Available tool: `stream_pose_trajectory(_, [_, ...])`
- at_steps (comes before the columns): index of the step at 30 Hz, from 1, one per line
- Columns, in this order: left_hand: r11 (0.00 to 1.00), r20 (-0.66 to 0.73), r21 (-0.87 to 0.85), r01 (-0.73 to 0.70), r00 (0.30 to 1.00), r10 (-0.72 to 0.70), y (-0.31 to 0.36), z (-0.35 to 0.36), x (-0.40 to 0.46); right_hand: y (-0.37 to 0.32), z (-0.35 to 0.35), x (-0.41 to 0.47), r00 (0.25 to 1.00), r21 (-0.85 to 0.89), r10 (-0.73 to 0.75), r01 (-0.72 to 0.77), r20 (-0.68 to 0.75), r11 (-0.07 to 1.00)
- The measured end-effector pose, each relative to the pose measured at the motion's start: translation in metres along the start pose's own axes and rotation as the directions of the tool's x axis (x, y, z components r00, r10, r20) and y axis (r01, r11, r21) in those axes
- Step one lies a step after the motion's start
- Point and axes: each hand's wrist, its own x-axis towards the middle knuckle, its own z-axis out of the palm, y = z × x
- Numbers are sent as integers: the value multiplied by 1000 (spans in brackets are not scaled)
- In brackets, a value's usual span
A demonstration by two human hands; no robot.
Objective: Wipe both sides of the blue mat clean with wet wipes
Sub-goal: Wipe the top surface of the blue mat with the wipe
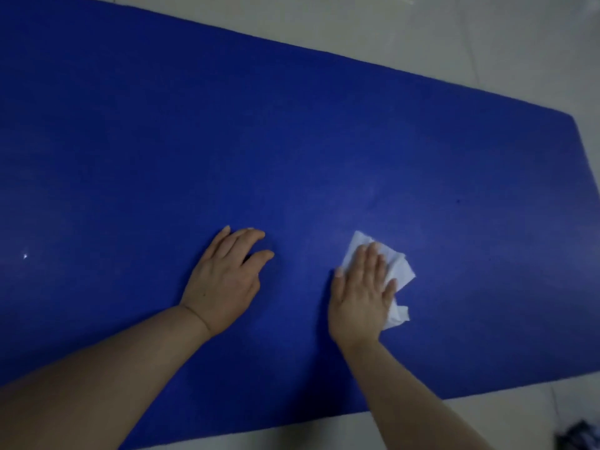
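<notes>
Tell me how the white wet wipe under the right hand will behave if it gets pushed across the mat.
The wet wipe looks thin and crumpled, so it is probably floppy and apt to bunch rather than slide flat. The right hand presses it with flat fingers, which likely keeps it spread. On the blue mat, lying flat, it should glide lightly, with no risk of rolling.

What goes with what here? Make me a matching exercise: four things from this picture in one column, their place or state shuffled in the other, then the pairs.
Things
1. mat
2. wipe
3. left hand
4. right hand

Places or states
A. flat on the wipe, pressing it down
B. bare on the mat, fingers slightly bent, holding nothing
C. blue, spread out on the pale floor
D. white and crumpled, partly covered by a hand

Pairs: 1-C, 2-D, 3-B, 4-A
</notes>
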Motion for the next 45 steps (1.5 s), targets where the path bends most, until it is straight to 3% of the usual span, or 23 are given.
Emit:
stream_pose_trajectory(4, [993, -18, 8, 120, 993, -120, 26, -2, -25, -39, 17, -64, 941, -63, -339, 336, -27, 940])
stream_pose_trajectory(6, [982, 17, 8, 191, 981, -191, 39, -2, -40, -36, 16, -78, 909, -38, -416, 417, 31, 908])
stream_pose_trajectory(8, [973, 49, 4, 231, 972, -231, 44, -1, -48, -15, 14, -71, 919, -44, -393, 394, 26, 918])
stream_pose_trajectory(13, [969, 94, -17, 248, 965, -245, 44, -3, -48, 10, 13, -57, 985, -55, -171, 170, -12, 984])
stream_pose_trajectory(15, [970, 103, -18, 242, 966, -239, 43, -2, -48, -19, 15, -80, 965, -60, -262, 262, 0, 963])
stream_pose_trajectory(17, [972, 109, -11, 235, 966, -233, 40, -3, -48, -38, 20, -104, 881, -83, -471, 472, 37, 877])
stream_pose_trajectory(19, [973, 113, -26, 227, 968, -223, 39, -3, -47, -29, 19, -107, 846, -100, -525, 533, 92, 840])
stream_pose_trajectory(21, [973, 104, -53, 225, 970, -219, 39, -3, -47, 5, 21, -100, 907, -145, -420, 419, 27, 896])
stream_pose_trajectory(23, [971, 103, -51, 232, 969, -226, 40, -3, -47, 37, 18, -90, 976, -130, -212, 205, -42, 970])
stream_pose_trajectory(25, [971, 101, -46, 233, 968, -228, 40, -2, -46, 38, 19, -90, 996, -106, -65, 57, -66, 993])
stream_pose_trajectory(27, [973, 100, -45, 228, 970, -223, 39, -2, -46, 7, 16, -101, 988, -77, -153, 151, -19, 986])
stream_pose_trajectory(29, [974, 105, -38, 224, 970, -219, 39, -4, -45, -12, 18, -115, 885, -85, -460, 464, 69, 882])
stream_pose_trajectory(30, [974, 108, -38, 225, 969, -220, 39, -4, -45, -9, 16, -114, 835, -98, -540, 549, 104, 830])
stream_pose_trajectory(31, [973, 111, -42, 227, 969, -221, 40, -4, -45, 1, 13, -107, 836, -110, -535, 547, 122, 830])
stream_pose_trajectory(34, [973, 101, -41, 228, 970, -223, 40, -3, -45, 52, 14, -88, 975, -120, -224, 224, 16, 967])
stream_pose_trajectory(37, [973, 104, -33, 229, 969, -225, 40, -3, -45, 61, 15, -87, 999, -34, -31, 32, 31, 999])
stream_pose_trajectory(39, [972, 117, -32, 233, 967, -227, 40, -3, -45, 32, 17, -102, 993, -56, -117, 117, 18, 991])
stream_pose_trajectory(42, [972, 126, -37, 230, 966, -224, 40, -4, -44, -4, 23, -126, 917, -57, -397, 399, 51, 915])
stream_pose_trajectory(45, [973, 123, -32, 228, 967, -223, 40, -5, -44, 8, 20, -121, 901, -59, -429, 433, 67, 900])
